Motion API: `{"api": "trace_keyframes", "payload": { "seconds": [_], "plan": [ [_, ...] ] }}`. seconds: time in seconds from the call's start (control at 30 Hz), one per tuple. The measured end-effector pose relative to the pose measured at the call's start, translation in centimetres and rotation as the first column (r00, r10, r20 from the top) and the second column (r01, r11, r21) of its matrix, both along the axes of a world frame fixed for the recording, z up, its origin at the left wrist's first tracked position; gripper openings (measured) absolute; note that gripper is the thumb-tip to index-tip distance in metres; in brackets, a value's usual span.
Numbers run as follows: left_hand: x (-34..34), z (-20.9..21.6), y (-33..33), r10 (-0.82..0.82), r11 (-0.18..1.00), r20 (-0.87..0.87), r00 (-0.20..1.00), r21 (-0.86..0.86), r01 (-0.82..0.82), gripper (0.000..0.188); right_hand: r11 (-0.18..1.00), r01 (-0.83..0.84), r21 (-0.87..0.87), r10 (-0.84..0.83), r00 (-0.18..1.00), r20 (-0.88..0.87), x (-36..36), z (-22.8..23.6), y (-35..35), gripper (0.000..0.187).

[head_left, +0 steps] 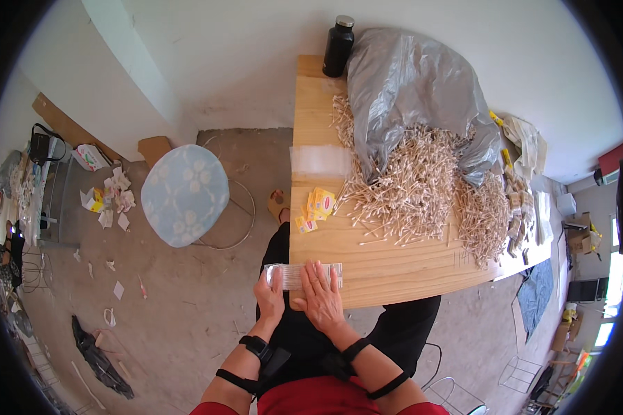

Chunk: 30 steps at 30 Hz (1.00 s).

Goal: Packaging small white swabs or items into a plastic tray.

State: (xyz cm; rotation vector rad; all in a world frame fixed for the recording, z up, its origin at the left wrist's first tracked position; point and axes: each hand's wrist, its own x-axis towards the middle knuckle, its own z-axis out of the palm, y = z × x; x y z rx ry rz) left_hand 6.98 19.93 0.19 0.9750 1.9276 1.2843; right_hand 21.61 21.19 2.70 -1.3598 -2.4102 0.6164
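Note:
At the table's near left corner lies a flat, clear plastic packet (292,278) with rows of thin white sticks, apparently cotton swabs, inside. My left hand (270,299) grips the packet's left end, which reaches past the table edge, with the thumb on top. My right hand (320,297) lies flat across its right part, fingers stretched out and pressing down. Farther up the table are small yellow-and-white cards (320,202) and a stack of clear plastic sleeves (320,161). A large heap of loose cotton swabs (415,187) spreads to the right of them.
A grey plastic bag (422,83) lies open over the heap, beside a black bottle (339,47) at the table's far edge. Bundled packets (522,214) lie at the table's right. Left of the table stands a stool with a pale blue cover (185,196); paper scraps (118,190) litter the floor.

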Motion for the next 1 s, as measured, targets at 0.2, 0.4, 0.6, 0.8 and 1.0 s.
{"api": "trace_keyframes", "payload": {
  "seconds": [0.2, 0.4, 0.6, 0.8, 1.0],
  "plan": [
    [0.4, -0.1, 0.2, 0.02, 1.0, -0.096, 0.995, -0.005, -0.021, 0.032, 0.998, -0.04, 0.041, 0.032, 0.981, 0.19, -0.1, -0.4, 0.0, 0.077],
    [-0.4, -0.3, -0.4, -0.043, 0.999, 0.006, 0.999, -0.011, 0.043, 0.031, 1.0, -0.018, 0.002, 0.017, 0.997, 0.079, -0.1, 1.2, 0.4, 0.073],
    [-2.4, -0.4, -1.7, 0.041, 0.997, 0.152, 0.988, 0.06, -0.05, 0.044, 0.938, 0.325, -0.125, -0.348, 0.888, -0.301, -0.6, 1.8, 8.8, 0.035],
    [-4.6, -0.9, -5.4, 0.021, 0.999, 0.296, 0.955, -0.042, -0.009, 0.033, 0.857, 0.514, 0.038, -0.478, 0.82, -0.316, -2.1, 0.2, 17.8, 0.025],
    [-3.6, -1.1, -7.6, 0.012, 0.999, 0.341, 0.94, -0.041, 0.002, 0.028, 0.861, 0.507, -0.052, -0.509, 0.858, -0.069, -0.3, -1.0, 21.1, 0.037]
  ]
}}
